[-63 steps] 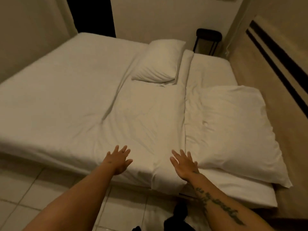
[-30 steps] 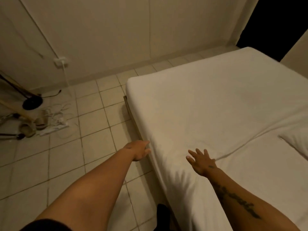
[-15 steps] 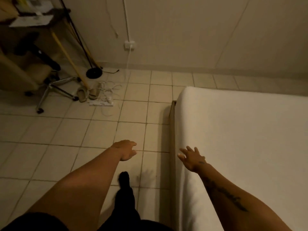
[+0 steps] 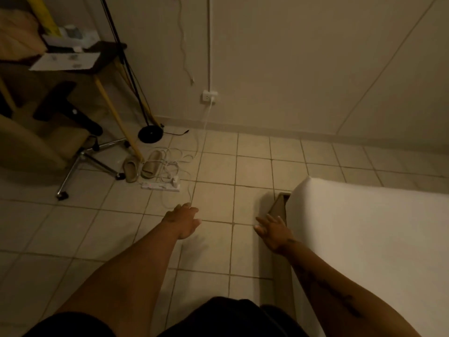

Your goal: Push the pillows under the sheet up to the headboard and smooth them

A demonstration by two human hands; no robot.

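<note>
While the tiled floor [image 4: 218, 166] is filling most of the view, the sheet-covered bed [image 4: 364, 239] is lying at right, no pillows showing, and left hand [image 4: 182, 221] and right hand [image 4: 273, 231] are hovering empty, fingers loosely spread.

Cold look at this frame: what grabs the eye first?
Two bare forearms reach forward at centre, the left hand and right hand open over the beige tiled floor, holding nothing. The white-sheeted mattress corner fills the right. At left, tan slippers lie beside a white power strip with tangled cables.
</note>
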